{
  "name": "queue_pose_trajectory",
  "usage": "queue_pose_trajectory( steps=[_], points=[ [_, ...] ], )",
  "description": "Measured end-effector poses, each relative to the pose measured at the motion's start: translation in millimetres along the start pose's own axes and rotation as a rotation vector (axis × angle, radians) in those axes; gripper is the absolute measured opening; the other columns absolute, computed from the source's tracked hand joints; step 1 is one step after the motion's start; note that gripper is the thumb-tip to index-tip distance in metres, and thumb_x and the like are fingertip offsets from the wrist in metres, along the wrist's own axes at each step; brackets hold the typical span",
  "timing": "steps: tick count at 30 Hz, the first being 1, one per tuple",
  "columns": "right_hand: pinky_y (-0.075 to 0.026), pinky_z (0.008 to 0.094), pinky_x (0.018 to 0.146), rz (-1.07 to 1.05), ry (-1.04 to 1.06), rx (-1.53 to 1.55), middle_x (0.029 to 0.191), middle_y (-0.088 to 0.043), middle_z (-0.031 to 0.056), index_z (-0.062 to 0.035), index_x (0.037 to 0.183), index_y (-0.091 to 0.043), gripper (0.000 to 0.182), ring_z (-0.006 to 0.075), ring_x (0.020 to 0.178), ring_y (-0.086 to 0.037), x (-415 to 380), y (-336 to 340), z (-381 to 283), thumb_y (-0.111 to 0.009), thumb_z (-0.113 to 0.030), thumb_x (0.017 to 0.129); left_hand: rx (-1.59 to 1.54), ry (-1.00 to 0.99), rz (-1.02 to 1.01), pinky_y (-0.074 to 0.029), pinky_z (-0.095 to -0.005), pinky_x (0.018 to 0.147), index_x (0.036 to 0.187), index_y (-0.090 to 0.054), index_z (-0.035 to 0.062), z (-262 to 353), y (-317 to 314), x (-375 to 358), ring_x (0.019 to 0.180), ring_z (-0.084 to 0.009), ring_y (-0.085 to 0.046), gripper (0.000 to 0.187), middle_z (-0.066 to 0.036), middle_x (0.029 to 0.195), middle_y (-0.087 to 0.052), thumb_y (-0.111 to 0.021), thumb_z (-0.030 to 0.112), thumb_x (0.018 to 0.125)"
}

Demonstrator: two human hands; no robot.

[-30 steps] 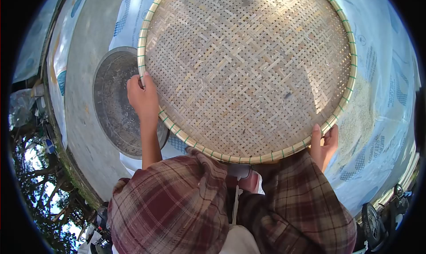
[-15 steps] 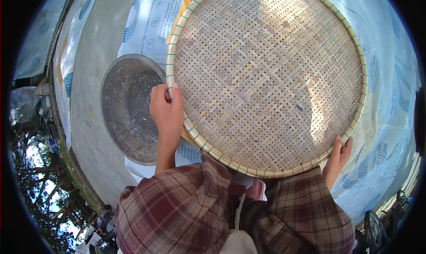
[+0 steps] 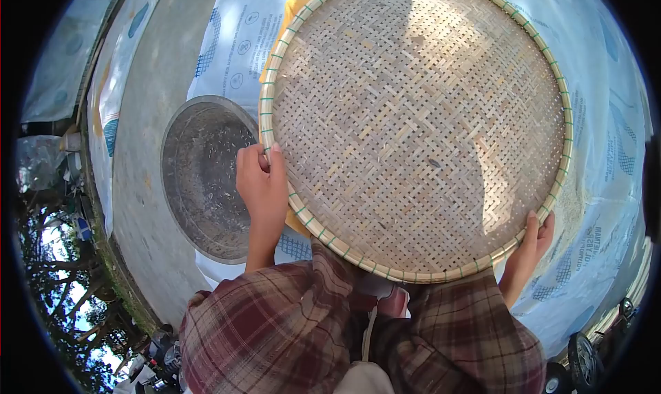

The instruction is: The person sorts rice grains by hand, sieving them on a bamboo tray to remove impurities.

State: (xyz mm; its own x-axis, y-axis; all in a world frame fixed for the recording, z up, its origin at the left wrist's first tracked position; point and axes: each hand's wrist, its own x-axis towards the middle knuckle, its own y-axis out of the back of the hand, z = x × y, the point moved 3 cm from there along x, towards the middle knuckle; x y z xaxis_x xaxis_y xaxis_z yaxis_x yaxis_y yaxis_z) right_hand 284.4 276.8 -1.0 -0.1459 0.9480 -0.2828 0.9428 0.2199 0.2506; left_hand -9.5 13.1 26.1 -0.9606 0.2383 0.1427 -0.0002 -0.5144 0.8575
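I hold a large round woven bamboo tray [image 3: 413,125] in front of me, its rim bound with green ties. My left hand [image 3: 260,182] grips the tray's left rim, thumb on top. The lower right rim is gripped by my right hand [image 3: 533,239], fingers curled over the edge. The weave looks almost bare, with one small dark speck on it. Below and left of the tray a round metal basin [image 3: 203,177] with scattered husks sits on the ground, just beside my left hand.
White printed plastic sacks [image 3: 234,36] are spread over a concrete floor [image 3: 141,139]. Pale grain lies on the sheet at the right [image 3: 571,208]. My plaid sleeves [image 3: 275,325] fill the bottom. Wheels [image 3: 585,359] show at the lower right; trees beyond the slab's left edge.
The tray has shifted to the right in view over the last second, uncovering more of the metal basin. Both hands kept their grip on the rim.
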Motion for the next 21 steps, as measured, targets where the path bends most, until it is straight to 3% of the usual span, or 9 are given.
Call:
queue_pose_trajectory(
  steps=[3,8,10,11,12,13,17,19,21],
  points=[
    [-0.041,0.0273,0.083,-0.138,-0.015,-0.044,0.104,-0.055,0.0146,0.0121,0.116,-0.038,0.038,0.0156,0.092,-0.054,5.3,15.0,-15.6,-0.051,-0.008,0.086,-0.031,-0.083,-0.083,-0.033,-0.0340,0.061,0.079,-0.053,0.0012,6.9,-8.3,-4.3,0.061,-0.0198,-0.041,0.018,-0.006,0.070,-0.043,-0.056,0.019,0.084],
    [-0.040,0.0255,0.080,-0.278,0.124,-0.227,0.101,-0.056,0.0141,0.0090,0.113,-0.042,0.033,0.0156,0.089,-0.054,-31.9,-44.6,-11.5,-0.052,-0.007,0.085,0.150,-0.007,0.063,-0.032,-0.0345,0.063,0.082,-0.053,0.0021,-51.7,6.9,31.2,0.061,-0.0212,-0.041,0.018,-0.006,0.070,-0.044,-0.058,0.020,0.082],
    [-0.041,0.0223,0.073,-0.201,0.096,-0.092,0.095,-0.057,0.0116,0.0073,0.109,-0.044,0.029,0.0122,0.084,-0.054,-17.6,-30.5,0.8,-0.051,-0.008,0.086,0.116,-0.023,0.058,-0.032,-0.0343,0.063,0.081,-0.053,0.0026,-23.7,11.9,20.7,0.061,-0.0209,-0.041,0.018,-0.006,0.070,-0.044,-0.058,0.020,0.082],
    [-0.042,0.0198,0.065,-0.170,-0.033,-0.222,0.087,-0.058,0.0094,0.0061,0.104,-0.045,0.023,0.0091,0.077,-0.055,-4.9,-17.4,-10.8,-0.050,-0.009,0.087,0.065,-0.035,0.058,-0.031,-0.0340,0.064,0.080,-0.053,0.0030,-1.6,13.5,13.7,0.061,-0.0206,-0.042,0.017,-0.005,0.070,-0.044,-0.058,0.020,0.082],
    [-0.041,0.0190,0.056,-0.139,0.040,-0.134,0.081,-0.058,0.0074,0.0048,0.101,-0.046,0.020,0.0073,0.068,-0.053,6.0,-3.7,-14.3,-0.048,-0.010,0.088,0.034,-0.104,0.003,-0.031,-0.0336,0.064,0.081,-0.053,0.0038,17.1,10.5,5.3,0.062,-0.0197,-0.042,0.016,-0.005,0.070,-0.045,-0.058,0.019,0.082],
    [-0.042,0.0200,0.055,-0.136,0.033,-0.091,0.082,-0.058,0.0077,0.0047,0.103,-0.046,0.020,0.0079,0.067,-0.053,12.1,7.5,-21.4,-0.046,-0.009,0.088,0.033,-0.102,0.003,-0.031,-0.0336,0.064,0.081,-0.053,0.0038,14.7,9.9,6.6,0.062,-0.0197,-0.042,0.016,-0.005,0.070,-0.045,-0.058,0.019,0.082],
    [-0.042,0.0205,0.070,-0.208,0.108,-0.112,0.093,-0.058,0.0108,0.0062,0.109,-0.044,0.028,0.0103,0.084,-0.055,-17.5,-15.3,-11.9,-0.050,-0.006,0.085,0.069,-0.092,-0.058,-0.032,-0.0344,0.062,0.081,-0.053,0.0036,-18.8,-0.5,19.5,0.061,-0.0192,-0.043,0.014,-0.006,0.070,-0.046,-0.057,0.017,0.082],
    [-0.039,0.0255,0.081,-0.301,0.012,-0.205,0.097,-0.057,0.0110,0.0062,0.112,-0.043,0.032,0.0141,0.088,-0.053,-38.8,-42.6,-10.3,-0.051,-0.004,0.083,0.092,-0.016,0.098,-0.034,-0.0302,0.055,0.080,-0.056,-0.0014,-38.6,13.7,33.2,0.059,-0.0145,-0.039,0.017,-0.005,0.064,-0.042,-0.059,0.016,0.081],
    [-0.040,0.0238,0.077,-0.153,0.024,-0.099,0.095,-0.057,0.0110,0.0065,0.110,-0.044,0.030,0.0133,0.085,-0.053,-39.7,-46.0,-5.1,-0.051,-0.006,0.084,0.151,-0.017,0.125,-0.035,-0.0292,0.056,0.080,-0.056,-0.0015,-28.6,20.1,28.2,0.059,-0.0137,-0.039,0.018,-0.004,0.066,-0.043,-0.059,0.016,0.082]
  ],
)
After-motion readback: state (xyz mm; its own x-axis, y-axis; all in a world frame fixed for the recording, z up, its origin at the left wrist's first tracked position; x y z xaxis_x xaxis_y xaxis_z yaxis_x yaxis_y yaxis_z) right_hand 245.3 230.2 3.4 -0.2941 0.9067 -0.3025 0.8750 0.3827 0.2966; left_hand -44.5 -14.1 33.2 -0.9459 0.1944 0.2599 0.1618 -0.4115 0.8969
